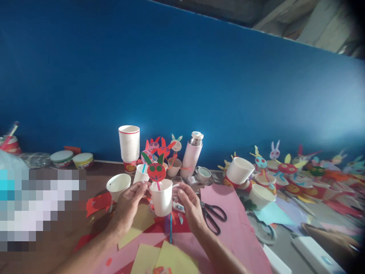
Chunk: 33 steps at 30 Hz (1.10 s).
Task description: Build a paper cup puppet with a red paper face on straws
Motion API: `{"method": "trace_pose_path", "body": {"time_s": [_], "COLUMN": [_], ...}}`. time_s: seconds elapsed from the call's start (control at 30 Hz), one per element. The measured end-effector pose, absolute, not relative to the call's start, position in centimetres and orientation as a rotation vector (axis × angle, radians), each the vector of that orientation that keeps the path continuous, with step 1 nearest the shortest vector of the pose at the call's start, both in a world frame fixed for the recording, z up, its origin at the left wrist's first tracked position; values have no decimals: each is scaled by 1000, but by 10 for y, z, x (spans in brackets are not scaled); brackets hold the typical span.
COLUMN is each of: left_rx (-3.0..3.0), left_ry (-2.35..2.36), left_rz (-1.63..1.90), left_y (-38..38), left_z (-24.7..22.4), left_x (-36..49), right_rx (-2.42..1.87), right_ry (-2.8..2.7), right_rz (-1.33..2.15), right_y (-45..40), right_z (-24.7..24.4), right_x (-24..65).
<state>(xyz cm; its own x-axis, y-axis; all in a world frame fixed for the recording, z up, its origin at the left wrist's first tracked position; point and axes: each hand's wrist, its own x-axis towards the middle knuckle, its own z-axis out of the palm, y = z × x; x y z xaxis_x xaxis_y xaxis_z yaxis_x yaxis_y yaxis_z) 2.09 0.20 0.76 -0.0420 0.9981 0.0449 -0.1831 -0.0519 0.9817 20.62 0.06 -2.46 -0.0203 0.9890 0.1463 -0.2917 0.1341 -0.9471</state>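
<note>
A white paper cup (162, 201) stands slightly tilted between my two hands. Out of its mouth rises a red paper rabbit face (156, 172) with green ears and eyes, on a pink stick. My left hand (131, 201) is closed, thumb and forefinger pinching at the cup's left rim. On the other side, my right hand (190, 203) has its thumb and fingers pinched on a thin white strip (177, 185) by the right rim; whether the strip joins the cup I cannot tell. Blue and purple straws (170, 228) show just below the cup.
Black-handled scissors (215, 217) lie on pink paper (228, 213) to the right. Behind are a cup stack (129, 144), a thermos (192, 155) and an open paper cup (118, 186). Several rabbit-face cups (265, 179) crowd the right. Yellow paper (145, 258) lies in front.
</note>
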Motion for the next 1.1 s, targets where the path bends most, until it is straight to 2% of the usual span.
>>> {"method": "trace_pose_path", "body": {"time_s": [1.1], "left_rx": [1161], "left_ry": [1069], "left_rz": [1303], "left_y": [-2], "left_z": [12], "left_x": [24], "right_rx": [-747], "right_ry": [-906], "right_rz": [1300], "right_y": [4], "right_z": [-14], "right_x": [208]}}
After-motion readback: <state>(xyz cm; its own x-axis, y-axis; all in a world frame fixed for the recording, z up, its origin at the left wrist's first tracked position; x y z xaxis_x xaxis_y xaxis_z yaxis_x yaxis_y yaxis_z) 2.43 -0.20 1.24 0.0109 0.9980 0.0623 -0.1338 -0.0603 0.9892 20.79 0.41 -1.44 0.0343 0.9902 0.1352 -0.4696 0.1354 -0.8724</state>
